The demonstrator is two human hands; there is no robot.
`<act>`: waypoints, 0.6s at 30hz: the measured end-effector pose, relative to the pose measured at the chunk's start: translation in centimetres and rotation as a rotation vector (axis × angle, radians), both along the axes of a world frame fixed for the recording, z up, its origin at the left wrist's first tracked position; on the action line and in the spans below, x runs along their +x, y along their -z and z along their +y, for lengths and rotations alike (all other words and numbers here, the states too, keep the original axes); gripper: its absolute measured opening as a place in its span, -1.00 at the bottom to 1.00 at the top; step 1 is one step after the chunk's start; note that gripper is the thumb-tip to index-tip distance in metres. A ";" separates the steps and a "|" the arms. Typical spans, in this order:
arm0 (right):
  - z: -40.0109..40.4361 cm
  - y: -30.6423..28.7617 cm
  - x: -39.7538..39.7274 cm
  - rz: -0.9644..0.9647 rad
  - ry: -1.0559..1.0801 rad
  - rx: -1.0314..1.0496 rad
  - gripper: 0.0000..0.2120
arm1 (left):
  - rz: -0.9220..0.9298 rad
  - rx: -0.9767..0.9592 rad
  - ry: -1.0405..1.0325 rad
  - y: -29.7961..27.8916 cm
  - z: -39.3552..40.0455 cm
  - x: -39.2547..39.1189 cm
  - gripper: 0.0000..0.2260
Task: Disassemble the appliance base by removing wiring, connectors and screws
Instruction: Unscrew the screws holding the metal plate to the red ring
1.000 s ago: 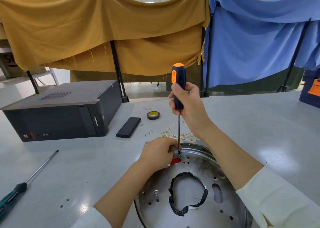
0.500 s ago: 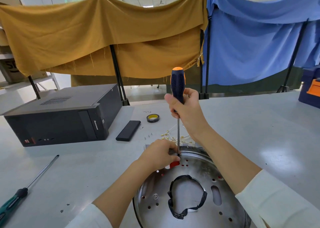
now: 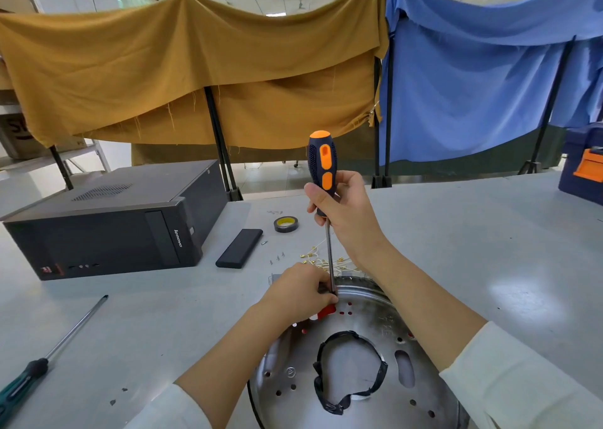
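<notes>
Right hand (image 3: 346,213) is wrapped around an upright screwdriver (image 3: 323,174); a small part on the metal base (image 3: 359,334) is pinched by the left hand (image 3: 300,293).

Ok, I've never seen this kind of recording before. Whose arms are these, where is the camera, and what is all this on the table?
There is no machine here: a person wears a wide-angle camera on the head, so you look down along their own arms. The right hand grips a screwdriver with a dark blue and orange handle, held upright, its tip down at the rim of a round shiny metal appliance base. The left hand is curled beside that tip; what it pinches is hidden. On the grey table also lie a black desktop computer case, a flat black rectangular bar, a roll of black tape, a few loose small screws, thin pale wires with brass-coloured ends and a second, green-handled screwdriver.
</notes>
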State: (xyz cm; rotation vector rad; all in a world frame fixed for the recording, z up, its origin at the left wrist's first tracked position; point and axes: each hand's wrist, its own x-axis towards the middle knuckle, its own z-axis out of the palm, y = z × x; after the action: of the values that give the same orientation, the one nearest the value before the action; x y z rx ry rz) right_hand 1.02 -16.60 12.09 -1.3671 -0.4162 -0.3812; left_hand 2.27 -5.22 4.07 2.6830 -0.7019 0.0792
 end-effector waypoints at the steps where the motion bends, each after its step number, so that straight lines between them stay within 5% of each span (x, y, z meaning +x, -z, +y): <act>1: 0.0 0.1 0.0 -0.013 -0.011 -0.015 -0.83 | -0.008 0.005 -0.002 0.0 0.0 0.0 -0.81; 8: 0.2 0.4 0.0 0.039 -0.114 0.093 -0.91 | -0.069 0.003 0.002 0.3 0.0 -0.1 -0.81; 14: 0.6 0.8 0.2 0.050 -0.020 0.025 -0.67 | -0.070 0.009 0.004 0.4 0.0 -0.1 -0.82; 18: 0.9 0.8 0.0 -0.004 -0.013 -0.036 -0.92 | -0.079 0.022 -0.005 0.4 -0.1 -0.3 -0.79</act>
State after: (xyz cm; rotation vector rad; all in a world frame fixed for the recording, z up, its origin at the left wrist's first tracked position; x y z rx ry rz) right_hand 1.03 -15.68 11.27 -1.3983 -0.4372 -0.3670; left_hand 1.96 -5.29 3.65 2.7153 -0.7234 0.1813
